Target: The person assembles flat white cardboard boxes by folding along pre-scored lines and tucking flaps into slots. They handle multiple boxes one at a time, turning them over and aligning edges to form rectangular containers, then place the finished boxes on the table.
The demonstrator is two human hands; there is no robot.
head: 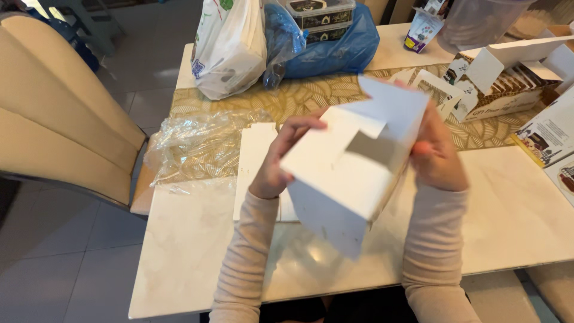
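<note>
Marble table [514, 215], both hands gripping white box [347, 173] (half-folded)

White cardboard box [344, 173], partly folded, is held tilted above the table, top flaps open and raised, one corner pointing down. Edges are blurred; base probably not closed.
</note>
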